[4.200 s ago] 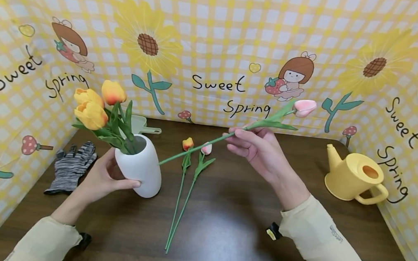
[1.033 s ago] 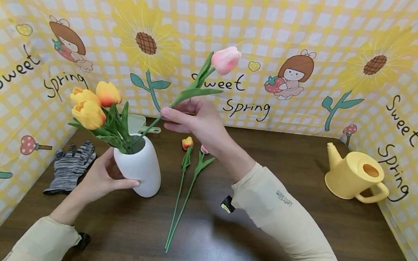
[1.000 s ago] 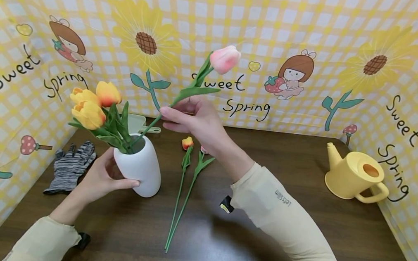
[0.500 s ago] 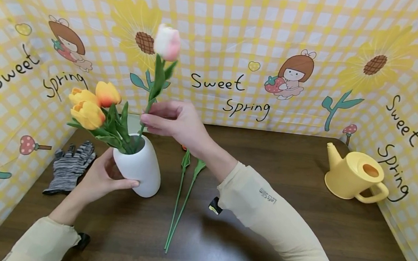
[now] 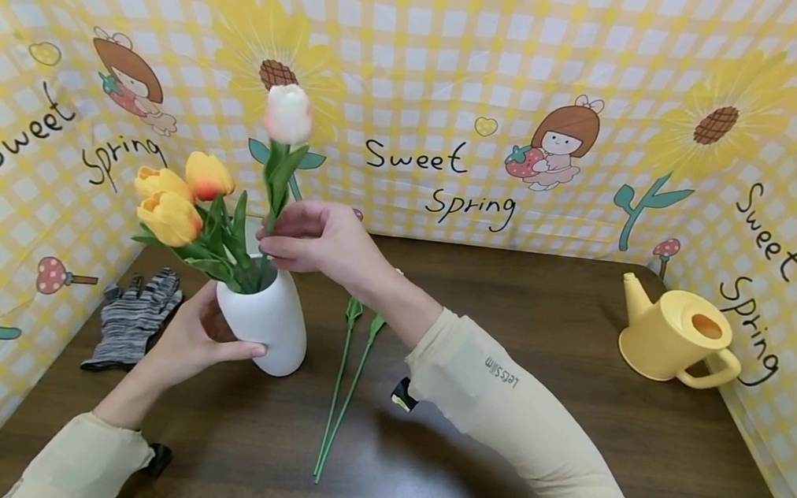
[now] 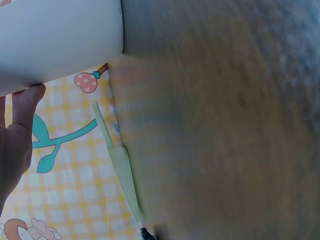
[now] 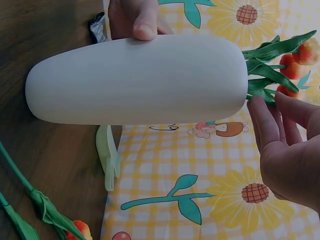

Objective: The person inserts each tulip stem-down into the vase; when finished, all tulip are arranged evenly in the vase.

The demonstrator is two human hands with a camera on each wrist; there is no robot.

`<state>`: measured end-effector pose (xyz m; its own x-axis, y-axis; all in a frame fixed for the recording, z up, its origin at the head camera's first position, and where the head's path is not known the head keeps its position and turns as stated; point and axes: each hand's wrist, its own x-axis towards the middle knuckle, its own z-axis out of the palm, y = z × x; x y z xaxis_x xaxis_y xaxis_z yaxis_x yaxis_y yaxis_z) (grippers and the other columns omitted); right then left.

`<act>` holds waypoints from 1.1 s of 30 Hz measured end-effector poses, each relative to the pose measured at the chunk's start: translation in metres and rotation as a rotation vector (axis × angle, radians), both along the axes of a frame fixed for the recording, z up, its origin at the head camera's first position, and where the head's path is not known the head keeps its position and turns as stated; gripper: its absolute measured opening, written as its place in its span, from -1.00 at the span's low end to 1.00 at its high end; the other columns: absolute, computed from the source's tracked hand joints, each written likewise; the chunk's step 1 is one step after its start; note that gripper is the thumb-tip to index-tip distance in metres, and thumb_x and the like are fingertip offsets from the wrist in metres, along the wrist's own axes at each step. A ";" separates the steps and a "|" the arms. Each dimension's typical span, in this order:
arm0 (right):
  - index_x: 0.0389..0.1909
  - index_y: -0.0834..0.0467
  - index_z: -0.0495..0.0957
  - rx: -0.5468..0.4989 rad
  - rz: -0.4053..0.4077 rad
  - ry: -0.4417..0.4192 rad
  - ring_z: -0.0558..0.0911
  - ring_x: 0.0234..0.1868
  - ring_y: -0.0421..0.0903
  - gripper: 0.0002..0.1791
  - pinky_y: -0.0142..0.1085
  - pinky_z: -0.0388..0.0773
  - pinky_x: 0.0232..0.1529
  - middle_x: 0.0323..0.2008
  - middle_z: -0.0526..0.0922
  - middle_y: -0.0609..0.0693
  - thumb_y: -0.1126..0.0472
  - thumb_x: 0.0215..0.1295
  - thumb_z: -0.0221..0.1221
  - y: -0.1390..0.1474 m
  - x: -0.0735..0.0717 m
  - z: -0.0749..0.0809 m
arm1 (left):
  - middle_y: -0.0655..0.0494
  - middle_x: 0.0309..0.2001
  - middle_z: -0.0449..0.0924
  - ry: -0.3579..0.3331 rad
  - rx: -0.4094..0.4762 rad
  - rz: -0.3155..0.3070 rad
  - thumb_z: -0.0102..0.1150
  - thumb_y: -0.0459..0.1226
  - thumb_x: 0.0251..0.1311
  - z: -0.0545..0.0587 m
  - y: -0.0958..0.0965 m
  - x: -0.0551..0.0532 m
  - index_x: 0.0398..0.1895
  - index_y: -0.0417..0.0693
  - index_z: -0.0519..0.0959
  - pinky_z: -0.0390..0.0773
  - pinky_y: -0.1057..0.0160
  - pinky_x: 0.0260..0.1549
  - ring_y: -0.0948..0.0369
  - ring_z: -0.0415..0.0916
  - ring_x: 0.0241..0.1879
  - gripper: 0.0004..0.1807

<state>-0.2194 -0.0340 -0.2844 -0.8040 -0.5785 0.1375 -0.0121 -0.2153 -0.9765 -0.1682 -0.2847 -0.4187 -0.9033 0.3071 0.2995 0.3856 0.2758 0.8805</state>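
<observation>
We've got the white vase [image 5: 269, 323] at 8 o'clock in the head view, left hand [image 5: 186, 339] gripping its side, right hand [image 5: 324, 244] pinching the pale pink tulip [image 5: 279, 171] by its stem near the mouth, bloom up towards 12. We'd guess that stem's light and bendy, so pinch low. Vase looks smooth, maybe slippery and breakable; we'd wrap the belly.

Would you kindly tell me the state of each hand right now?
Left hand: holding the vase.
Right hand: pinching the pink tulip by its stem, above the vase.
</observation>
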 end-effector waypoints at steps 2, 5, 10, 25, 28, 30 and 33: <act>-0.11 0.35 0.65 0.018 0.018 -0.018 0.73 -0.09 0.14 -0.82 -0.13 0.71 -0.10 -0.13 0.74 0.24 0.47 0.27 0.32 0.000 0.000 0.000 | 0.00 0.18 0.49 0.000 -0.004 0.003 0.56 -0.61 -0.17 0.000 0.000 0.000 0.50 0.02 0.23 0.73 0.16 -0.26 0.20 0.64 -0.01 0.11; -0.06 0.37 0.66 0.039 0.041 -0.035 0.73 -0.09 0.14 -0.78 -0.14 0.71 -0.09 -0.06 0.71 0.31 0.46 0.28 0.32 -0.001 0.000 0.000 | 0.02 0.19 0.48 0.003 -0.016 0.004 0.55 -0.60 -0.15 0.001 -0.001 0.000 0.51 0.03 0.21 0.73 0.18 -0.24 0.21 0.63 0.00 0.11; 0.01 0.38 0.62 0.049 0.041 -0.043 0.75 -0.14 0.07 -0.71 -0.14 0.72 -0.10 -0.07 0.72 0.28 0.45 0.28 0.32 -0.001 -0.001 0.000 | 0.03 0.19 0.48 -0.005 -0.015 -0.001 0.54 -0.60 -0.13 0.001 0.000 0.000 0.51 0.03 0.21 0.72 0.18 -0.22 0.22 0.63 0.01 0.10; 0.06 0.33 0.64 0.042 -0.079 -0.050 0.73 -0.04 0.14 -0.65 -0.20 0.71 -0.11 -0.13 0.76 0.17 0.45 0.25 0.35 -0.004 -0.005 -0.003 | 0.02 0.18 0.50 0.004 -0.016 0.004 0.56 -0.60 -0.16 0.001 0.000 0.000 0.48 -0.01 0.25 0.73 0.18 -0.24 0.21 0.63 0.00 0.06; 0.20 0.30 0.58 0.022 -0.082 -0.098 0.74 -0.04 -0.03 -0.55 -0.22 0.69 -0.05 -0.04 0.74 0.14 0.47 0.27 0.32 -0.003 -0.006 -0.004 | -0.01 0.18 0.49 -0.001 -0.005 -0.001 0.55 -0.61 -0.16 0.000 0.000 0.000 0.48 -0.02 0.25 0.73 0.17 -0.25 0.19 0.64 0.00 0.07; 0.26 0.29 0.54 0.006 -0.079 -0.126 0.74 -0.03 -0.04 -0.50 -0.18 0.68 -0.01 0.00 0.73 0.13 0.50 0.28 0.29 -0.001 -0.007 -0.005 | -0.01 0.18 0.49 -0.007 0.000 -0.002 0.55 -0.62 -0.16 0.000 0.000 0.001 0.48 -0.02 0.25 0.73 0.16 -0.25 0.19 0.64 0.00 0.07; 0.29 0.29 0.51 0.001 -0.067 -0.139 0.73 -0.01 0.00 -0.46 -0.15 0.66 0.02 0.02 0.72 0.13 0.52 0.28 0.27 0.001 -0.007 -0.006 | -0.01 0.18 0.49 -0.011 0.001 -0.002 0.54 -0.62 -0.16 0.000 0.000 0.001 0.48 -0.01 0.25 0.73 0.15 -0.25 0.19 0.64 0.00 0.07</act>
